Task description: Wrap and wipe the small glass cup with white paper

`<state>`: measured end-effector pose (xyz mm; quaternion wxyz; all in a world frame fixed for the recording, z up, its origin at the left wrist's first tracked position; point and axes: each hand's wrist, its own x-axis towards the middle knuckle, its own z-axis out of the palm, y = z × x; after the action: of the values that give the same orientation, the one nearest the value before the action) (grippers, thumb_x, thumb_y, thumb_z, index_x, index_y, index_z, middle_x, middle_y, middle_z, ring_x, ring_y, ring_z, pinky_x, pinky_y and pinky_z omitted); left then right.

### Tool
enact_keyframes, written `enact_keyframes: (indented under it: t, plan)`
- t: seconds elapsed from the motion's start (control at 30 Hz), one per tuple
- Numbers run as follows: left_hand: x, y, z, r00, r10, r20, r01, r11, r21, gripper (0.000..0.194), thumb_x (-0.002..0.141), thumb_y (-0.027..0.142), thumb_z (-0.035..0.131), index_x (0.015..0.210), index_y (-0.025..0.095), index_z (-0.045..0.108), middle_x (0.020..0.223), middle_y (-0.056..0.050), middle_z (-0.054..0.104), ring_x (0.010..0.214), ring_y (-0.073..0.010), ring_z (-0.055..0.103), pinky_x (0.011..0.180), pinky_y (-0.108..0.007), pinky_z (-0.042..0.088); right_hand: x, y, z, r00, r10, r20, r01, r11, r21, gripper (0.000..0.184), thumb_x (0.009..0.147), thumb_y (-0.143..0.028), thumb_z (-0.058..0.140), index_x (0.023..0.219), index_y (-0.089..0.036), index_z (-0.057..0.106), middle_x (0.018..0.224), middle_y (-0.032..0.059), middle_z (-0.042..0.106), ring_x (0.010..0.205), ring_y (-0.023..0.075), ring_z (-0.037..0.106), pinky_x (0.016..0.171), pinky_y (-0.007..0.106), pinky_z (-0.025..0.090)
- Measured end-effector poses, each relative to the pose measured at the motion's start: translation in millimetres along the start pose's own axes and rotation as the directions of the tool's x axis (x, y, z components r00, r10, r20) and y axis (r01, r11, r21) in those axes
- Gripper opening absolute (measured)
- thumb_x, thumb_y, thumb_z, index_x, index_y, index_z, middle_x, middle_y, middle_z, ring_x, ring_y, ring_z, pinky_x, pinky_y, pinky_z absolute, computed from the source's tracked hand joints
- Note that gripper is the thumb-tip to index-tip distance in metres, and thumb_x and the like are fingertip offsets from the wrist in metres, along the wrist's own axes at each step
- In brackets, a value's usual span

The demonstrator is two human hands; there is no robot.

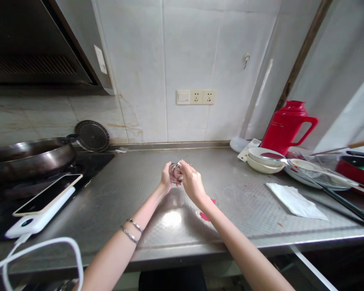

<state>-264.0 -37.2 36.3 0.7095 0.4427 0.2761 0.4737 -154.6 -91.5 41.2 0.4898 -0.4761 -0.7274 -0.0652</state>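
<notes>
Over the middle of the steel counter (124, 194), a small clear glass cup (176, 173) is between my two hands, its round mouth turned toward me. My left hand (166, 177) is closed around its left side. On the other side, my right hand (193, 180) is curled against the cup with fingertips at the upper rim. A tiny white bit shows by those fingertips; I cannot make out what it is. Red marks or scraps (204, 216) lie on the counter, partly behind my right forearm.
Left, a metal pan (33, 155) sits on the stove, with a phone (48, 195) and a white cabled device (39, 216) nearer. Right are stacked bowls (265, 163), a red thermos (283, 127), a white tissue (295, 201) and a red pot (352, 171). The tiled wall closes the back.
</notes>
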Motion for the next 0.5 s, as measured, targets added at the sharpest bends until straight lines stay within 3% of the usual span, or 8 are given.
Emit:
enact_keyframes:
  t: [0.13, 0.23, 0.4, 0.5]
  plan:
    - [4.4, -5.4, -3.9, 0.997, 0.055, -0.047, -0.056, 0.998, -0.008, 0.048, 0.091, 0.040, 0.029, 0.053, 0.017, 0.046, 0.037, -0.001, 0.046, 0.030, -0.0097, 0.037, 0.034, -0.022, 0.023, -0.8, 2.0, 10.4, 0.993, -0.117, 0.001, 0.117, 0.993, -0.030, 0.039, 0.088, -0.007, 0.033, 0.122, -0.011, 0.050, 0.110, 0.0182, 0.066, 0.112, 0.0256, 0.059, 0.092, 0.039, 0.051]
    - [6.0, -10.4, -5.5, 0.990, 0.061, -0.130, -0.070, 0.995, -0.067, 0.045, 0.091, 0.035, 0.036, 0.051, 0.018, 0.043, 0.035, 0.001, 0.040, 0.029, -0.0076, 0.032, 0.035, -0.023, 0.020, -4.0, 4.9, 15.1, 0.971, -0.238, 0.019, 0.239, 0.970, -0.038, 0.044, 0.088, -0.006, 0.036, 0.131, -0.009, 0.044, 0.122, 0.0224, 0.060, 0.127, 0.0272, 0.048, 0.098, 0.044, 0.048]
    - [0.9, -11.8, -4.7, 0.981, -0.013, -0.193, -0.032, 0.974, -0.226, 0.023, 0.088, 0.029, 0.044, 0.075, 0.018, 0.058, 0.047, 0.001, 0.050, 0.039, -0.0114, 0.044, 0.041, -0.027, 0.033, -10.3, 3.4, 14.5, 0.904, -0.416, 0.101, 0.422, 0.905, -0.048, 0.047, 0.089, -0.003, 0.035, 0.135, -0.006, 0.040, 0.128, 0.0227, 0.056, 0.134, 0.0259, 0.037, 0.102, 0.044, 0.047]
    - [-3.1, -7.4, -5.1, 0.983, -0.100, -0.156, 0.054, 0.960, -0.274, 0.027, 0.087, 0.034, 0.042, 0.091, 0.019, 0.063, 0.052, -0.003, 0.057, 0.049, -0.0187, 0.056, 0.049, -0.033, 0.043, -11.5, 3.9, 12.6, 0.829, -0.535, 0.162, 0.549, 0.834, -0.054, 0.043, 0.090, -0.002, 0.035, 0.132, -0.003, 0.044, 0.129, 0.0226, 0.055, 0.137, 0.0254, 0.030, 0.106, 0.043, 0.043]
